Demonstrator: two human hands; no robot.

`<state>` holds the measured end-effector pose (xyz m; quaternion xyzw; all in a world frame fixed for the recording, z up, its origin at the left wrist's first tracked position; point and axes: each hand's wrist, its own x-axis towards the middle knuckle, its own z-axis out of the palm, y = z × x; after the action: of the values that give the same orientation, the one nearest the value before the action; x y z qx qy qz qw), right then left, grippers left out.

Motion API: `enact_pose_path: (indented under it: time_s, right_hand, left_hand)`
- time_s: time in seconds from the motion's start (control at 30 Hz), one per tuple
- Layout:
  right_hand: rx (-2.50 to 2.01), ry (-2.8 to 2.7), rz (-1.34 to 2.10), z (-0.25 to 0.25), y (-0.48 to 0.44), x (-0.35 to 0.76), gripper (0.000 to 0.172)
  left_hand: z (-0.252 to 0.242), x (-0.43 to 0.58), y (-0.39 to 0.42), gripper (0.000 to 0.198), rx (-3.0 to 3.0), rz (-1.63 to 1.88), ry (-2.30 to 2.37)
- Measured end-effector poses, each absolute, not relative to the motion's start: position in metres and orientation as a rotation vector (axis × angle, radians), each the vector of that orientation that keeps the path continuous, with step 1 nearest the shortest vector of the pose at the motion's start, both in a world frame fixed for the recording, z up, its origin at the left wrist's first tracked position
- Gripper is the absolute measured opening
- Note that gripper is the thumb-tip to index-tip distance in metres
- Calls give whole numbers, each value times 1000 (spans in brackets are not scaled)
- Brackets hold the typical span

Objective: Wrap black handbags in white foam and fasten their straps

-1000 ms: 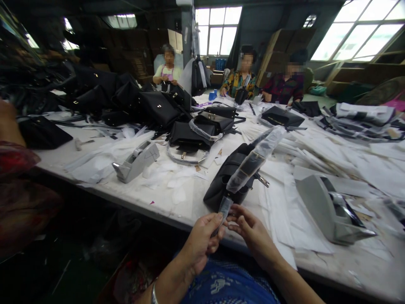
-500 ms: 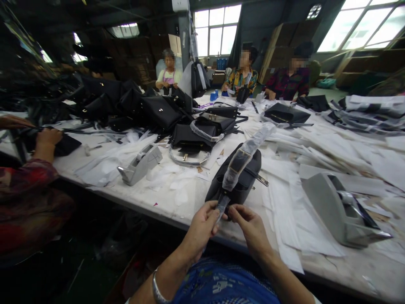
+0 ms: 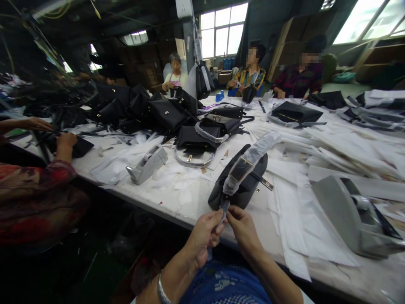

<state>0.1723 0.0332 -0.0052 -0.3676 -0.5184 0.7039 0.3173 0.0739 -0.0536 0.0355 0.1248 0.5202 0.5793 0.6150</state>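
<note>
Directly before me a black handbag (image 3: 218, 185) stands at the table's front edge. Its handle (image 3: 262, 145) is wrapped in clear-white film and arches up with a gold buckle (image 3: 241, 169) under the wrap. A strap (image 3: 225, 205) wrapped in thin film runs from the bag toward me. My left hand (image 3: 207, 232) is closed round this strap below the bag. Beside it, my right hand (image 3: 238, 223) pinches the strap's edge between thumb and finger, close to the left fingertips. A metal-tipped tab (image 3: 267, 184) sticks out on the bag's right side.
Grey tape dispensers stand at left (image 3: 147, 164) and right (image 3: 357, 215). White wrapping sheets (image 3: 291, 223) lie right of the bag. More black handbags (image 3: 196, 137) are piled beyond. A co-worker's arm (image 3: 63, 147) works at the left; several people sit across the table (image 3: 177, 198).
The view has turned slightly left. My right hand has come up against the strap next to my left fingers, and my left hand still grips it.
</note>
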Motion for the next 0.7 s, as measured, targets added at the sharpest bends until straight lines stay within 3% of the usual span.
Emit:
enact_pose_path:
  time_s: [0.3, 0.4, 0.53, 0.7]
  right_hand:
    - [-963, -1481, 1956, -5, 51, 172, 46]
    - [-917, -1612, 1915, -7, 53, 168, 40]
    - [-816, -2100, 1732, 7, 49, 173, 19]
    - [-596, -2453, 1288, 58, 49, 196, 23]
  left_hand:
    - [38, 73, -55, 45, 139, 1350, 1056]
    - [35, 79, -53, 43, 142, 1428, 1088]
    - [34, 88, -53, 43, 282, 1566, 1303]
    - [37, 90, -58, 41, 664, 1697, 1567]
